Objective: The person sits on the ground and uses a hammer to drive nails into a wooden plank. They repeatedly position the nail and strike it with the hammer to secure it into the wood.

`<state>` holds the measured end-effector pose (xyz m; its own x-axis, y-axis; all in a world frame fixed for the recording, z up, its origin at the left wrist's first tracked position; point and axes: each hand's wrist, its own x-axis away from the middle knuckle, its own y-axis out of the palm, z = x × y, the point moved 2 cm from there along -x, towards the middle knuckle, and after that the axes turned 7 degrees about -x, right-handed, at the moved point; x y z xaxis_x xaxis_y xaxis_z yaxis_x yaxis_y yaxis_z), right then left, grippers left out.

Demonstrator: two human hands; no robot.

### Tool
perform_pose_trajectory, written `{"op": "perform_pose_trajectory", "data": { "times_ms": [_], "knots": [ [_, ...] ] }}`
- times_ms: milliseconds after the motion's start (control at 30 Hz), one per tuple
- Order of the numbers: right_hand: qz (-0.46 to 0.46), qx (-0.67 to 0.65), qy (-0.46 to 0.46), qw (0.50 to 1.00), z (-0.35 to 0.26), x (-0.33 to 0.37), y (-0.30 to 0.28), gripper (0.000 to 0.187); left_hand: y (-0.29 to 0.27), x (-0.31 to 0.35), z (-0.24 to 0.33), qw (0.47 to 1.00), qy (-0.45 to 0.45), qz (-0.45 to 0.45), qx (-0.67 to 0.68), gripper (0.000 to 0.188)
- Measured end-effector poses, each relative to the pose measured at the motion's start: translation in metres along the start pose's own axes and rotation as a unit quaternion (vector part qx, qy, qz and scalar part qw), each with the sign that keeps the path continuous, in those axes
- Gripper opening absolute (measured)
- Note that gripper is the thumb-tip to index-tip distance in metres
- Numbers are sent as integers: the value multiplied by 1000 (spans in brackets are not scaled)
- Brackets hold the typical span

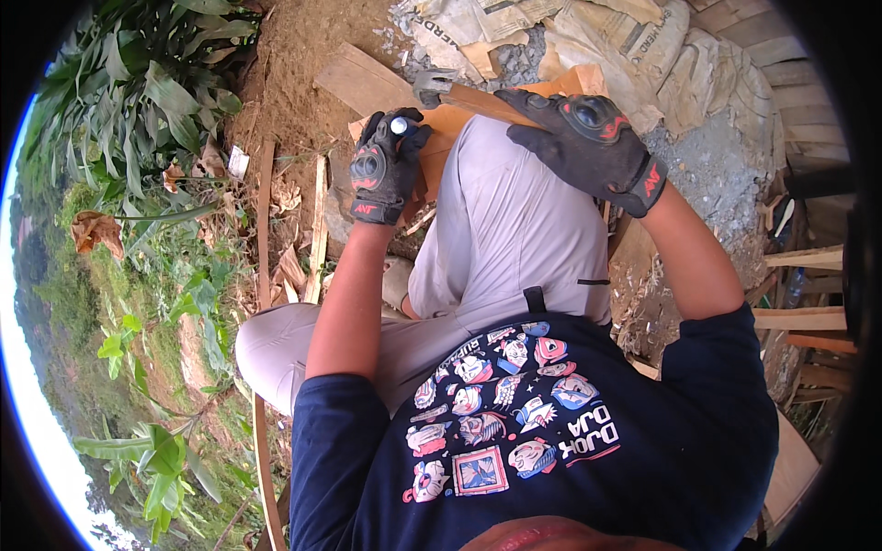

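- Outdoors, in daylight.
- Left of fingers (375,130): green plants (170,96); pale sky (26,358) at far rim.
- Beyond and left of fingers: bare brown soil (299,57).
- Right of fingers: grey gritty ground (721,174); farther right, wooden slats (808,99), wall or stack unclear.

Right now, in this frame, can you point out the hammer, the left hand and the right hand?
Hammer (484,103): head view, on its wooden handle.
Left hand (381,165): head view, on its gloved back.
Right hand (588,145): head view, on its gloved back.
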<state>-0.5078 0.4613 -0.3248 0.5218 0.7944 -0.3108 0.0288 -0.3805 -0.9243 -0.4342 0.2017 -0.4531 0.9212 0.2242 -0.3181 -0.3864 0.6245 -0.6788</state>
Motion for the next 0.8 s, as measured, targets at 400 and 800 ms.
{"op": "perform_pose_trajectory", "data": {
  "times_ms": [400, 800],
  "knots": [
    [3, -45, -18, 999, -15, -15, -26, 45, 5, 1, -4, 997, 56, 16, -59, 18],
    [-57, -31, -35, 997, -13, -25, -21, 49, 1, 6, -5, 995, 95, 10, -25, 13]
  ]
}}
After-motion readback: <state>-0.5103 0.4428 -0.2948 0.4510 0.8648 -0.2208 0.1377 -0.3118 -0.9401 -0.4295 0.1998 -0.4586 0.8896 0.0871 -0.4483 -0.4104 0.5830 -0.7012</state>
